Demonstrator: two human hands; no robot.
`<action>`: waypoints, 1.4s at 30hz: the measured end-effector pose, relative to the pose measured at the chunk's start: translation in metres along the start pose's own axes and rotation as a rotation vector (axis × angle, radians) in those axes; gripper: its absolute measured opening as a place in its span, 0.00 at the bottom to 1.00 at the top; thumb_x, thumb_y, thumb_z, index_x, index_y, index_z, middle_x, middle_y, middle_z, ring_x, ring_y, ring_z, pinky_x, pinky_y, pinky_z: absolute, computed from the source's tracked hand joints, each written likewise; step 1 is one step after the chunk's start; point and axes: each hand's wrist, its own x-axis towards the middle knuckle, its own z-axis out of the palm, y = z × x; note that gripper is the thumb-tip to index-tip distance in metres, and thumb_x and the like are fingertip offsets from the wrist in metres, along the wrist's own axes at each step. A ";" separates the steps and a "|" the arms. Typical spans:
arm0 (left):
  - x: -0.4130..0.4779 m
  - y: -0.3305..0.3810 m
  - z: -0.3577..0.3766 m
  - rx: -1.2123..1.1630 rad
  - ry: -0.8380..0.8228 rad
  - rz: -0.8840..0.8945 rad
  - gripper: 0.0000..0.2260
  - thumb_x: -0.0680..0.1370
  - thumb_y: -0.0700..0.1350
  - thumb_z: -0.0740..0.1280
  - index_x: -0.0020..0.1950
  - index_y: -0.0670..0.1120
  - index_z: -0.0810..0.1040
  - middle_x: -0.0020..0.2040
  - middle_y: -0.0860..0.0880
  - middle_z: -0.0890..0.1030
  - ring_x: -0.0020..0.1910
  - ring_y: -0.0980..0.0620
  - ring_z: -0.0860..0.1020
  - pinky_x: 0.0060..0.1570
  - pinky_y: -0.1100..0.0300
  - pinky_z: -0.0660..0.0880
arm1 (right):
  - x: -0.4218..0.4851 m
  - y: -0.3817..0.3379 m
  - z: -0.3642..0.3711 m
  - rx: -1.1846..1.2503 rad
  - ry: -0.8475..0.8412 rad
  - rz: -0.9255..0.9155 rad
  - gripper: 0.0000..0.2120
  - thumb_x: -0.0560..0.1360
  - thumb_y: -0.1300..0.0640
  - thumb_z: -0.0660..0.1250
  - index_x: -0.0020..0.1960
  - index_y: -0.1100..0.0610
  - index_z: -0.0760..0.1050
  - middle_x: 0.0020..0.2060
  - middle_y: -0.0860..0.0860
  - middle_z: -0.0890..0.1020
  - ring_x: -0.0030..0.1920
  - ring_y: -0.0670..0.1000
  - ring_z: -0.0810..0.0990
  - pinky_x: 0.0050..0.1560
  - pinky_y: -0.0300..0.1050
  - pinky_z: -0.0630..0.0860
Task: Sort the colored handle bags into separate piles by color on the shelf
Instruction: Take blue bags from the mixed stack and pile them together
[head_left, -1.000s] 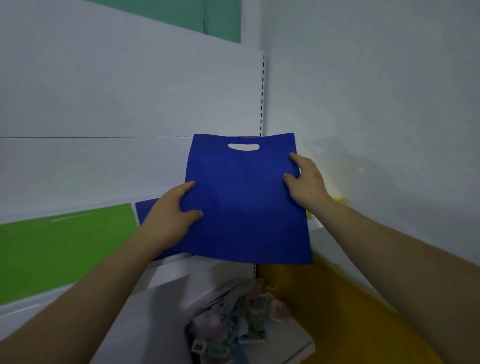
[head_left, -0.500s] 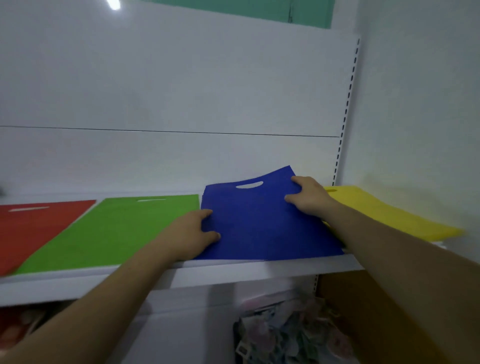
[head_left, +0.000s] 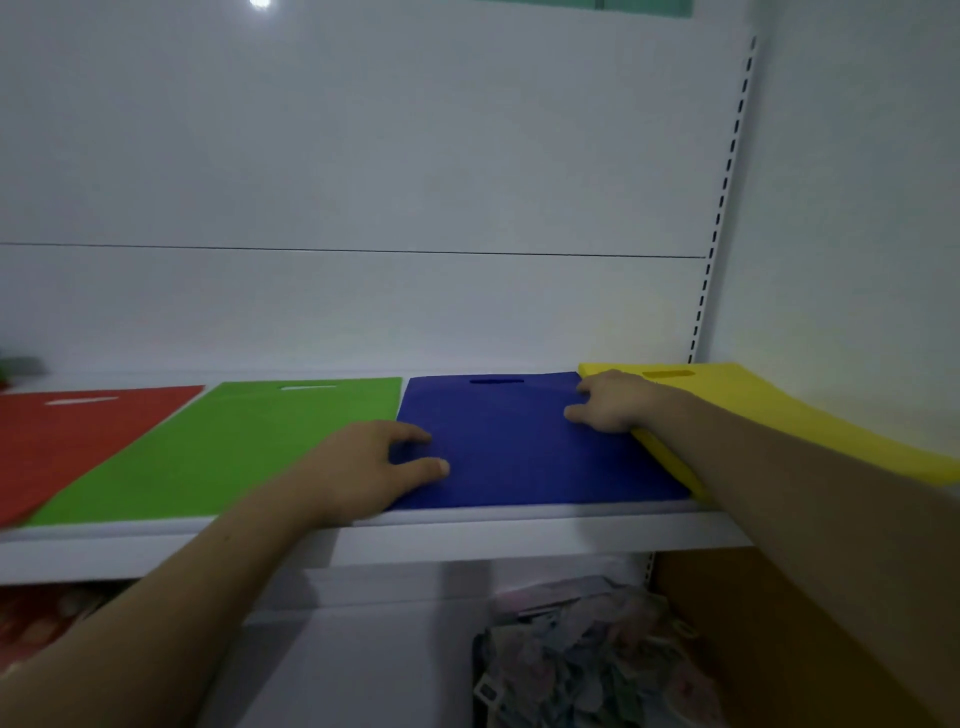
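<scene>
White shelf (head_left: 519, 538); left hand (head_left: 363, 467) and right hand (head_left: 615, 400), fingers (head_left: 415, 431) seemingly relaxed, on blue bag (head_left: 519, 452).

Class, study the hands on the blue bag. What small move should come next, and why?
Probably lift both hands off. The blue bag lies flat on the shelf between the green bag and yellow bag, and the left hand and right hand seem only to rest on it.
</scene>
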 end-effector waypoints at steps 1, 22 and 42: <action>-0.001 0.000 -0.002 0.017 -0.038 0.014 0.26 0.73 0.62 0.65 0.69 0.55 0.71 0.70 0.55 0.70 0.68 0.55 0.68 0.63 0.63 0.62 | -0.002 0.000 -0.002 -0.006 -0.028 -0.001 0.27 0.80 0.41 0.56 0.72 0.58 0.66 0.69 0.55 0.70 0.66 0.55 0.69 0.65 0.48 0.67; -0.011 0.015 -0.009 0.016 -0.154 -0.012 0.34 0.69 0.67 0.66 0.72 0.56 0.66 0.74 0.56 0.64 0.71 0.56 0.63 0.65 0.64 0.59 | -0.011 -0.002 -0.006 -0.070 -0.033 -0.050 0.30 0.80 0.39 0.49 0.73 0.58 0.64 0.71 0.55 0.67 0.68 0.56 0.68 0.67 0.49 0.65; -0.122 -0.071 -0.087 0.073 0.191 -0.275 0.26 0.76 0.56 0.67 0.72 0.53 0.67 0.72 0.50 0.67 0.70 0.52 0.66 0.64 0.60 0.62 | -0.039 -0.190 -0.039 0.138 0.178 -0.484 0.31 0.80 0.40 0.54 0.76 0.58 0.58 0.75 0.55 0.62 0.72 0.56 0.63 0.67 0.47 0.62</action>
